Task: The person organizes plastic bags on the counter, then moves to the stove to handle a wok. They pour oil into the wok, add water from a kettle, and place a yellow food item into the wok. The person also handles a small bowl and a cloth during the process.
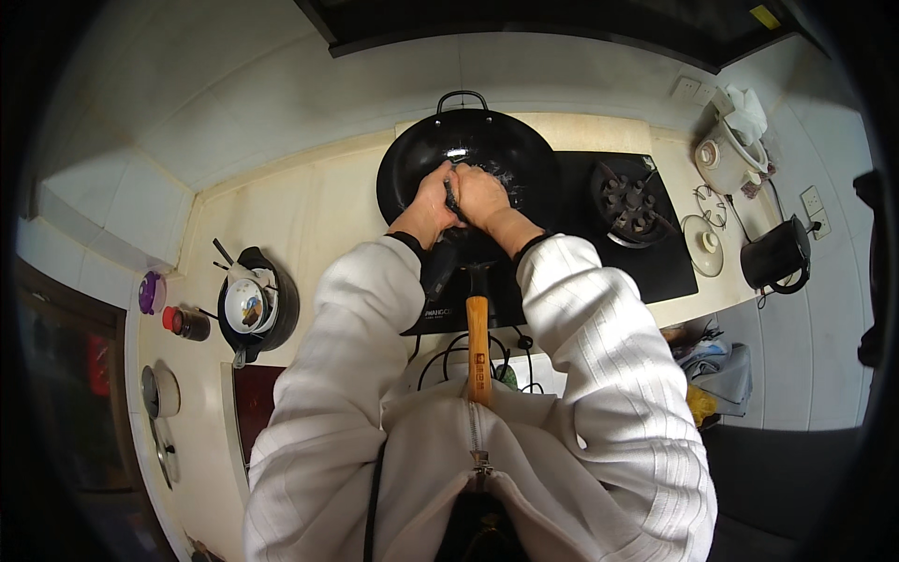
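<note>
A large black wok [400,158] stands over the left side of a black gas stove, with a loop handle at the back and a wooden handle [479,344] towards me. Above its bowl my left hand [434,198] and my right hand [481,195] press together. Both are closed around a dark, crumpled thing, seemingly a cloth [451,199]; most of it is hidden by the fingers. Wet streaks and a bright reflection show on the wok's inner surface behind my hands.
To the right are a bare gas burner [627,200], a lid [702,246], a white electric pot [727,156] and a black kettle [776,254]. Leftward stand a black pot holding bowls [288,309], a red-capped jar [188,323] and a small pot [163,392]. A range hood [534,17] overhangs the back.
</note>
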A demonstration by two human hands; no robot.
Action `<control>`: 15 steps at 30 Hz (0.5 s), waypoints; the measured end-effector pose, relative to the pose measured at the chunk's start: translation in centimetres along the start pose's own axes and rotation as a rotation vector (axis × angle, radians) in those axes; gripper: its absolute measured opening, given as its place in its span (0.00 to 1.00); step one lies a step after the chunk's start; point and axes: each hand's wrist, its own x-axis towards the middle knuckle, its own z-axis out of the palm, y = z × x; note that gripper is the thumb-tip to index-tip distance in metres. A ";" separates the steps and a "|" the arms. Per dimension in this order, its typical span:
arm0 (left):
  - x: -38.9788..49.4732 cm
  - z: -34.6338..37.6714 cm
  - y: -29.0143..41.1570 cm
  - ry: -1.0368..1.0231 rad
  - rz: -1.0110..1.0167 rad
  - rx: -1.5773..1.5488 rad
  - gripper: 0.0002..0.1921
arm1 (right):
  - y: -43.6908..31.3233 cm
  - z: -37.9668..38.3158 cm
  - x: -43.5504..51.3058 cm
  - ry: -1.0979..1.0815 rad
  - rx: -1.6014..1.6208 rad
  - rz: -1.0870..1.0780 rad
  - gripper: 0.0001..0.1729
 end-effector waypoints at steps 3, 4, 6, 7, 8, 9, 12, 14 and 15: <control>0.0 -1.2 0.6 0.024 0.093 0.166 0.17 | 1.5 0.2 1.0 -0.081 -0.085 -0.019 0.24; -0.1 -1.6 1.0 0.031 0.065 0.196 0.15 | 1.9 0.2 1.6 -0.096 -0.081 0.003 0.25; -0.1 -2.2 2.6 0.142 0.126 0.291 0.14 | 3.1 -0.5 2.9 -0.143 -0.038 0.136 0.26; -0.4 -2.6 3.4 0.168 0.171 0.296 0.13 | 3.9 -1.2 3.5 -0.202 -0.049 0.204 0.26; -0.9 -3.1 4.2 0.168 0.232 0.315 0.14 | 4.7 -2.1 4.0 -0.260 -0.081 0.267 0.21; -1.6 -3.7 5.6 0.050 0.082 0.264 0.20 | 5.7 -3.2 4.4 -0.397 -0.075 0.348 0.18; -2.8 -4.3 6.5 0.253 0.067 0.334 0.40 | 7.9 -4.9 5.3 -0.623 -0.089 0.506 0.21; -3.6 -4.4 6.3 0.248 0.059 0.277 0.48 | 8.0 -3.9 5.3 -0.510 -0.045 0.543 0.33; -3.9 -4.2 5.9 0.243 0.020 0.229 0.49 | 7.3 -2.5 5.2 -0.459 -0.076 0.593 0.40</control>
